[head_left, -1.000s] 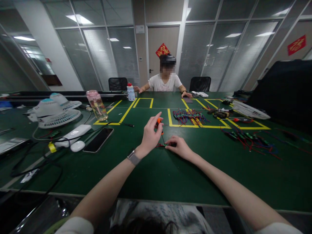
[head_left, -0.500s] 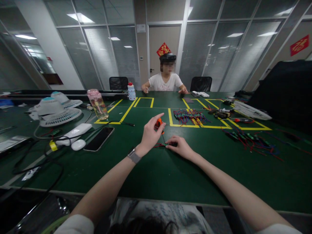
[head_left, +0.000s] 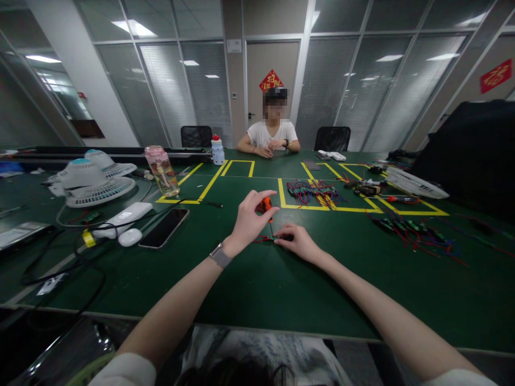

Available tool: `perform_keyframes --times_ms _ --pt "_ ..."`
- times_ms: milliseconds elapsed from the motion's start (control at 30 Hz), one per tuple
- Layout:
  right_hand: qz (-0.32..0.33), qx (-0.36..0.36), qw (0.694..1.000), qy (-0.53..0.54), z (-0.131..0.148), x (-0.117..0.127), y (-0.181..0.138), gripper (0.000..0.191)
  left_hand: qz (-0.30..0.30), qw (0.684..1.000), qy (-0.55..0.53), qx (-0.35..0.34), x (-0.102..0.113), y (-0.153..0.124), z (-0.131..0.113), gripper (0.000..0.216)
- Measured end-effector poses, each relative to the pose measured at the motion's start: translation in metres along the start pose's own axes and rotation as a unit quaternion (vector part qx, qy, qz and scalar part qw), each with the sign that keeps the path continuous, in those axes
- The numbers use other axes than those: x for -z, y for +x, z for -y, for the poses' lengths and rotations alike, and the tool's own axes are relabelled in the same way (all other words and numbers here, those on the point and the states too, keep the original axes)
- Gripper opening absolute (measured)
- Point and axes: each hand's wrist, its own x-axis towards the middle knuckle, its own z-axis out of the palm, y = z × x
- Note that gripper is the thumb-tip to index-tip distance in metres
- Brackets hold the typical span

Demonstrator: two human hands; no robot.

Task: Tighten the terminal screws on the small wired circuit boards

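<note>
My left hand (head_left: 246, 219), with a grey-strapped watch on its wrist, is around the orange and black handle of a screwdriver (head_left: 264, 205). Its thumb and forefinger are spread apart at the handle, while the other fingers are mostly hidden behind. The screwdriver stands nearly upright, its thin shaft reaching down to a small green circuit board (head_left: 272, 238) with red wires. At the board's right end, my right hand (head_left: 300, 242) pinches it against the green table (head_left: 257, 289). Whether the tip sits in a screw is too small to see.
Several wired boards (head_left: 314, 192) lie in a yellow-taped area, with more wired boards (head_left: 418, 230) to the right. At left are a phone (head_left: 164, 228), a drink bottle (head_left: 162, 170), white fans (head_left: 98, 182) and cables. Another person (head_left: 272, 134) sits opposite.
My left thumb and forefinger have spread a little wider at the screwdriver handle. My right hand stays at the board. The person opposite has brought both hands together on the table.
</note>
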Motion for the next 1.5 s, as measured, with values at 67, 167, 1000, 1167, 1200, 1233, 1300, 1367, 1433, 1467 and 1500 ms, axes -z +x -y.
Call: perform_keyframes --times_ms 67,167,1000,1167,1200,1233,1300,1367,1433,1467,1500 --pt "-0.001 -0.002 1.0 -0.003 0.0 0.0 0.0 0.015 -0.011 0.999 0.035 -0.02 0.002 0.0 -0.003 0.024" --pt "0.0 -0.007 1.0 0.002 0.001 0.001 0.0 0.014 0.02 0.998 0.044 -0.045 0.004 -0.001 -0.007 0.032" --pt "0.002 0.0 1.0 0.003 0.003 0.001 0.0 0.018 -0.112 0.96 -0.11 0.233 -0.004 0.003 0.036 0.032" --pt "0.015 -0.013 1.0 0.006 0.005 0.004 0.0 0.031 -0.137 0.953 -0.127 0.236 -0.001 0.005 0.034 0.032" --pt "0.013 -0.016 1.0 0.01 0.006 0.005 0.001 0.034 -0.143 0.952 -0.133 0.237 0.0 0.006 0.034 0.032" --pt "0.007 -0.018 1.0 0.014 0.006 0.006 0.001 0.037 -0.148 0.95 -0.138 0.239 0.001 0.007 0.033 0.032" --pt "-0.016 -0.022 0.999 0.028 0.006 0.007 0.002 0.037 -0.155 0.946 -0.147 0.246 0.002 0.008 0.033 0.032" --pt "-0.043 -0.025 0.998 0.048 0.007 0.008 0.002 0.033 -0.158 0.942 -0.154 0.253 0.002 0.008 0.033 0.033" --pt "-0.064 -0.027 0.995 0.075 0.007 0.008 0.003 0.029 -0.161 0.939 -0.161 0.259 0.002 0.008 0.033 0.033" --pt "-0.071 -0.028 0.993 0.087 0.007 0.008 0.004 0.027 -0.163 0.937 -0.165 0.261 0.001 0.008 0.033 0.033" --pt "-0.077 -0.03 0.992 0.098 0.007 0.008 0.004 0.025 -0.163 0.936 -0.169 0.263 0.0 0.008 0.034 0.033"
